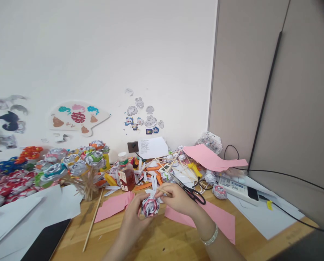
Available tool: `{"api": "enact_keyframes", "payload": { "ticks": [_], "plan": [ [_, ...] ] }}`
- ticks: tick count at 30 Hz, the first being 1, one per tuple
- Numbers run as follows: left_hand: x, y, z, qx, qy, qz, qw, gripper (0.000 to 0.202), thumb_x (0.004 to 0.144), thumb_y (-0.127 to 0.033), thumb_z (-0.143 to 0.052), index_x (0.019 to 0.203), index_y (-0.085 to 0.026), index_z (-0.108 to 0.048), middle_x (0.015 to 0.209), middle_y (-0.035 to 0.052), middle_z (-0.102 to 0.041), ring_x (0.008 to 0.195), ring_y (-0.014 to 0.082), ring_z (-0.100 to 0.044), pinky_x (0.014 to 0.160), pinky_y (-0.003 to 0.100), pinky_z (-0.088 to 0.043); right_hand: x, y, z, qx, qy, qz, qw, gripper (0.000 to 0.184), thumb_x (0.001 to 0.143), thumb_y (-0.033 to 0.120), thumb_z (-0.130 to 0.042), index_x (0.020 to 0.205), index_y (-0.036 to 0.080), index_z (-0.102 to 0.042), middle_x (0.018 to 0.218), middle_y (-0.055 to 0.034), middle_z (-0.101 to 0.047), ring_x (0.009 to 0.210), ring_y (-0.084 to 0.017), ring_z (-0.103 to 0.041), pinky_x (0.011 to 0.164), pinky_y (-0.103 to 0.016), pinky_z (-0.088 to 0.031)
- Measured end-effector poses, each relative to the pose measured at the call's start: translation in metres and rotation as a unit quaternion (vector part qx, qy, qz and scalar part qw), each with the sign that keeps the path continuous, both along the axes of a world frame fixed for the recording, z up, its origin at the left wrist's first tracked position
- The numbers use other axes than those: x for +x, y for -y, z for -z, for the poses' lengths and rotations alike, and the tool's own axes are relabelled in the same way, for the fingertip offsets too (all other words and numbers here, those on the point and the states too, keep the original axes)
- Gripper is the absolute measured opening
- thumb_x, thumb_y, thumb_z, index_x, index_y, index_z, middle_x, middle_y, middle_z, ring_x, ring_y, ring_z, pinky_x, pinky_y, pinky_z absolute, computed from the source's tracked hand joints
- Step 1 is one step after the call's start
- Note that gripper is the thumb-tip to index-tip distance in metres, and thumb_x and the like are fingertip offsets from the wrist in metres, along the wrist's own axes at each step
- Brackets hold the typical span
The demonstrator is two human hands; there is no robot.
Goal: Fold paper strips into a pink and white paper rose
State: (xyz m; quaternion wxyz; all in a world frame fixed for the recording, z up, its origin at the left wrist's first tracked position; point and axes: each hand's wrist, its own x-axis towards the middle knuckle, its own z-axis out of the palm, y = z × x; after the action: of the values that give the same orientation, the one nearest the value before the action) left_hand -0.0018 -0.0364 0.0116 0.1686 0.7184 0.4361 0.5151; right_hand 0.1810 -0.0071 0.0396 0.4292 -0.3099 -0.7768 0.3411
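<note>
A paper rose [150, 206] folded from printed red, white and grey paper sits between both my hands above the wooden desk [162, 241]. My left hand [133, 217] cups the rose from the left with its fingers closed round it. My right hand [178, 199] pinches the top right of the rose, where a thin wooden stick [164, 191] pokes out. A bracelet circles my right wrist. Pink paper sheets [114, 204] lie under and beside my hands.
Black scissors [192, 192] lie just behind my right hand. A small bottle [126, 176] stands behind, beside a bundle of finished paper roses on sticks [77, 165]. A loose wooden stick [92, 221], white sheets, a dark tablet [46, 243], a white device with cables [239, 188].
</note>
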Motion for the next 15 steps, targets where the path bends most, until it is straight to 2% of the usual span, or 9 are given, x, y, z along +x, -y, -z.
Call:
{"api": "enact_keyframes", "payload": {
  "ticks": [6,9,12,15],
  "plan": [
    [-0.0030,-0.0016,0.0013,-0.040,0.036,0.012,0.998,0.042,0.059,-0.020,-0.071,0.100,-0.019,-0.060,0.102,0.0099,-0.066,0.097,0.0272,-0.062,0.086,0.043,-0.049,-0.0012,0.0004,-0.0012,0.007,0.022,0.009,1.000,0.025,0.074,0.008,-0.052,0.088,0.020,-0.069,0.096,-0.0017,-0.065,0.088,-0.016,-0.057,0.075,-0.024,-0.041],
    [-0.0028,-0.0024,0.0020,-0.062,0.078,0.030,0.995,0.044,0.061,-0.024,-0.072,0.103,-0.020,-0.059,0.106,0.0102,-0.065,0.101,0.0277,-0.061,0.089,0.043,-0.048,0.0001,0.0003,0.0015,0.020,0.030,0.014,0.999,0.016,0.080,0.016,-0.054,0.091,0.020,-0.066,0.095,-0.0018,-0.062,0.088,-0.016,-0.056,0.074,-0.024,-0.041],
    [-0.0008,-0.0022,0.0024,-0.085,0.155,0.058,0.983,0.051,0.064,-0.029,-0.073,0.111,-0.020,-0.055,0.113,0.0107,-0.062,0.106,0.0273,-0.059,0.090,0.040,-0.048,0.0017,0.0001,0.0055,0.043,0.021,0.059,0.997,0.020,0.089,0.030,-0.048,0.105,0.021,-0.056,0.093,-0.0018,-0.060,0.081,-0.015,-0.055,0.068,-0.024,-0.040],
    [0.0027,-0.0005,0.0018,-0.103,0.203,0.084,0.970,0.055,0.063,-0.031,-0.074,0.113,-0.021,-0.054,0.113,0.0102,-0.062,0.106,0.0267,-0.059,0.089,0.037,-0.049,0.0009,-0.0002,0.0073,0.103,0.050,0.121,0.986,0.021,0.095,0.031,-0.035,0.104,0.021,-0.052,0.083,-0.0009,-0.058,0.072,-0.014,-0.053,0.063,-0.024,-0.037]
  ]
}}
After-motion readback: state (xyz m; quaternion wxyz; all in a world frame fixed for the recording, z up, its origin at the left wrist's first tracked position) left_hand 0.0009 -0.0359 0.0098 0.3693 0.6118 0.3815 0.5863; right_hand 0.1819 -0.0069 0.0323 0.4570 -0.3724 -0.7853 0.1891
